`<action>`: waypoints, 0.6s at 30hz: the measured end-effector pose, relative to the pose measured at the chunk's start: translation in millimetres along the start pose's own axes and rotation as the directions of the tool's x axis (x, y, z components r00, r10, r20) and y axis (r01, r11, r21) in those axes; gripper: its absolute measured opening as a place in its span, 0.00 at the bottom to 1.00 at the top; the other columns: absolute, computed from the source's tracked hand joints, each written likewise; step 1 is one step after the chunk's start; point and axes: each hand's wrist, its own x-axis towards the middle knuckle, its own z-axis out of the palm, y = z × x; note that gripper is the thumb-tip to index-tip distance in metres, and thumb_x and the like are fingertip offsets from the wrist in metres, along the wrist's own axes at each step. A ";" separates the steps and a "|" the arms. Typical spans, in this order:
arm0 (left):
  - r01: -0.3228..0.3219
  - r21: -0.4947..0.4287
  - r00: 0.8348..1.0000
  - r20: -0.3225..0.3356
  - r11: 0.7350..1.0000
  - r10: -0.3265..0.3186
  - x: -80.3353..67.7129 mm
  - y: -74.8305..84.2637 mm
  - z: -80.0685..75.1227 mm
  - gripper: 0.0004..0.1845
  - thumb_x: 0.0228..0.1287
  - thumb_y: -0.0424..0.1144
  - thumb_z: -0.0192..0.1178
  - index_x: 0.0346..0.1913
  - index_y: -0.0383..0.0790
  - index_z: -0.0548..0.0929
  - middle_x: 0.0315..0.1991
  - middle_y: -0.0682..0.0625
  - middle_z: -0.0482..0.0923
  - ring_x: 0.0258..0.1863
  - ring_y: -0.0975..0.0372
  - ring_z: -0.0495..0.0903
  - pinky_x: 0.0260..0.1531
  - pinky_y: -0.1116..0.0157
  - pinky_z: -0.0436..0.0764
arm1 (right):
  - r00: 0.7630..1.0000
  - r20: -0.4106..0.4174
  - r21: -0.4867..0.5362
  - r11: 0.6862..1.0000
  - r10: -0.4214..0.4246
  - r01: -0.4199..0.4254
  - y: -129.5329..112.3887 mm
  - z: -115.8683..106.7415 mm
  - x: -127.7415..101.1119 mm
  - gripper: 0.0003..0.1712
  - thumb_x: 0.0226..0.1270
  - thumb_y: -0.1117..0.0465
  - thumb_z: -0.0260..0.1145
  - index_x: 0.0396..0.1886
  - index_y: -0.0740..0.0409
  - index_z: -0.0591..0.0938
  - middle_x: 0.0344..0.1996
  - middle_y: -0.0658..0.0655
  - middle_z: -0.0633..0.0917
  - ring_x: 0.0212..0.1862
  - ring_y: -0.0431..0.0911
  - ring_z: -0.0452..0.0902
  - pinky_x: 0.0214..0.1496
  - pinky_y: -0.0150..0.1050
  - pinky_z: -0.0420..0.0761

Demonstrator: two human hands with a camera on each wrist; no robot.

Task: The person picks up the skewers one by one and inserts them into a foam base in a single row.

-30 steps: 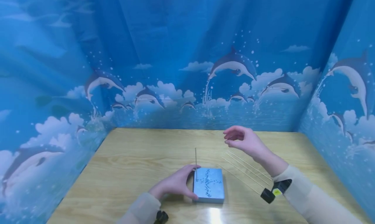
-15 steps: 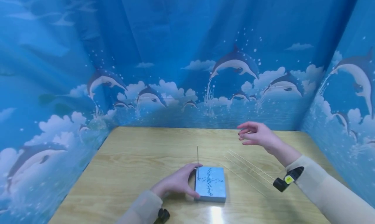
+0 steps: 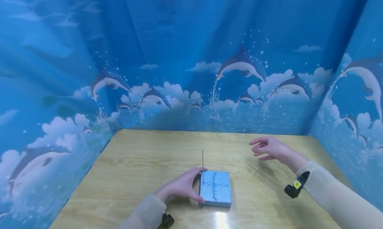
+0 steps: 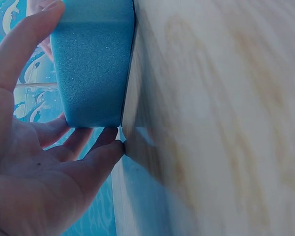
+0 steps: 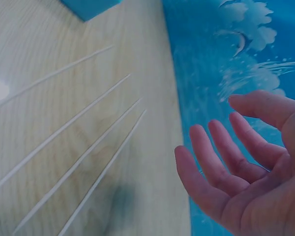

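With the thumb and fingers of our left hand, we grip the blue block on the table; its top (dotted in a rough cross) holds one upright stick. Our right hand, fingers loosely parted, hangs near four flat-lying sticks.

I can read no text, brand or number in any of the three views. I record one yellow label on the black right-wrist device; its marking is too small for me to read.
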 end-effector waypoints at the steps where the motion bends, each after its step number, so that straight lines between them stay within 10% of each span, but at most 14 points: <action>1: 0.002 0.001 1.000 0.004 1.000 -0.002 -0.3 -0.2 0.4 0.57 0.36 0.55 0.81 0.74 0.53 0.63 0.74 0.51 0.63 0.74 0.55 0.61 0.75 0.48 0.60 | 1.000 -0.001 -0.012 1.000 0.009 -0.009 3.9 0.6 0.3 0.34 0.69 0.58 0.65 0.69 0.69 0.66 0.57 0.71 0.79 0.52 0.55 0.82 0.57 0.54 0.84; 18: 0.000 0.004 1.000 -0.011 1.000 0.000 -1.0 -0.1 2.4 0.58 0.34 0.55 0.81 0.73 0.55 0.63 0.73 0.52 0.64 0.73 0.56 0.63 0.74 0.49 0.62 | 0.994 -0.050 -0.160 0.982 0.098 -0.105 29.1 11.6 11.6 0.29 0.59 0.69 0.66 0.61 0.71 0.73 0.38 0.60 0.80 0.38 0.49 0.79 0.40 0.45 0.86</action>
